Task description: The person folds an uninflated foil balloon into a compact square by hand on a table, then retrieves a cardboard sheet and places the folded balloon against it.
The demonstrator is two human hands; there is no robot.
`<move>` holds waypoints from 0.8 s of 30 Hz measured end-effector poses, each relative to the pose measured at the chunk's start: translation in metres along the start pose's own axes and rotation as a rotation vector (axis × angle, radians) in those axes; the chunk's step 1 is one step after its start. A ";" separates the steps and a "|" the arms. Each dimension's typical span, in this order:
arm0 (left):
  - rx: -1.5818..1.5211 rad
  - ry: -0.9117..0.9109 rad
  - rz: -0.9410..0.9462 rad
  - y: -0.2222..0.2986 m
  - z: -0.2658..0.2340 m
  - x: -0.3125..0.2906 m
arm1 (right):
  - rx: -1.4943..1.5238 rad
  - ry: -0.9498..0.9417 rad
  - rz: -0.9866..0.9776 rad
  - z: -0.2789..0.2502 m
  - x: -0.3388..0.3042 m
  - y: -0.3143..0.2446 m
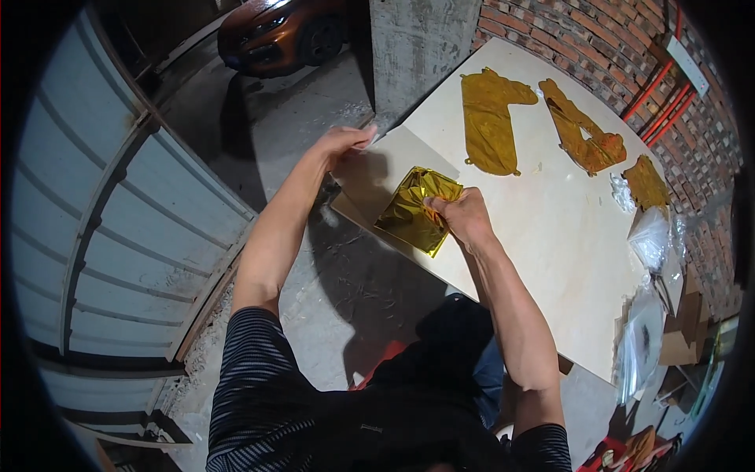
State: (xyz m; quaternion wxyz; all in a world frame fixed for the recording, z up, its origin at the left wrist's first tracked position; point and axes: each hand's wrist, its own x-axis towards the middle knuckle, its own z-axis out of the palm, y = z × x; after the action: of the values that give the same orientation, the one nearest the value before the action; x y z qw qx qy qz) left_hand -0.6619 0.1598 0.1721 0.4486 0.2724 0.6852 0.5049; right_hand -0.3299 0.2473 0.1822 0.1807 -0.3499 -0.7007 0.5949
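My right hand (462, 214) is closed on the upper right part of a folded gold foil balloon (415, 206), bunching the shiny foil in its fingers. The foil lies squarish and creased near the table's front left edge. Out at the table's far left corner, my left hand (350, 141) is pinched around a small whitish, filmy piece (380, 135), too blurred to name surely. Farther back on the table, a flat gold foil balloon (489, 126) is spread out, with a second flat gold balloon (578, 130) to its right.
A pale board table (550, 228) fills the middle right. On its right side are crumpled gold foil (646, 182), clear plastic bags (650, 240) and a cardboard box (683, 330). Brick wall (566, 35) and a concrete pillar (421, 55) border it; a metal panel (118, 220) stands left.
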 end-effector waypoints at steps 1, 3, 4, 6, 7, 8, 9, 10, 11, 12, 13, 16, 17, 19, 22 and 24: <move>0.000 -0.002 0.000 0.000 0.005 0.000 | 0.000 0.001 0.001 0.000 0.002 0.003; 0.074 -0.037 0.231 -0.004 0.013 0.002 | -0.070 0.024 0.020 0.000 0.004 0.006; 0.075 -0.039 0.231 -0.007 0.015 0.004 | -0.069 0.026 0.021 0.000 0.004 0.006; 0.013 0.132 0.328 -0.016 0.018 0.009 | -0.047 0.027 0.012 0.002 0.003 0.003; 0.015 0.136 0.327 -0.022 0.014 0.012 | -0.045 0.024 0.011 0.004 0.001 0.000; -0.014 0.162 0.340 -0.027 0.009 0.013 | -0.060 0.018 0.015 0.006 0.000 -0.004; -0.045 0.184 0.355 -0.030 0.008 0.017 | -0.077 0.018 0.019 0.006 -0.002 -0.006; -0.045 0.184 0.357 -0.033 0.008 0.020 | -0.078 0.018 0.017 0.005 0.000 -0.004; -0.023 0.246 0.335 -0.036 0.006 0.023 | -0.061 0.016 0.020 0.004 0.003 0.001; -0.001 0.303 0.315 -0.035 0.008 0.026 | -0.045 0.020 0.024 0.002 0.004 0.004; 0.000 0.301 0.318 -0.035 0.007 0.027 | -0.045 0.022 0.021 0.001 0.005 0.007; -0.168 0.341 0.189 -0.032 -0.006 0.024 | -0.048 0.035 0.013 0.000 0.007 0.013; 0.025 0.449 0.181 -0.030 -0.015 0.019 | -0.046 0.049 0.008 -0.001 0.008 0.014; 0.224 0.583 0.172 -0.033 -0.032 0.009 | -0.038 0.039 -0.010 0.006 0.008 0.012; 1.055 1.029 0.376 -0.039 -0.034 -0.011 | -0.046 0.020 -0.035 0.012 0.006 0.009; 0.677 0.455 0.288 -0.006 0.004 -0.031 | -0.099 0.058 -0.027 -0.001 -0.001 0.006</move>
State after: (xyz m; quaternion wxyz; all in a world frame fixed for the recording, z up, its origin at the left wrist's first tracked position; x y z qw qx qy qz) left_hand -0.6439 0.1333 0.1764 0.0966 0.3789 0.8487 0.3562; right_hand -0.3267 0.2479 0.1768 0.1914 -0.3661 -0.7283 0.5467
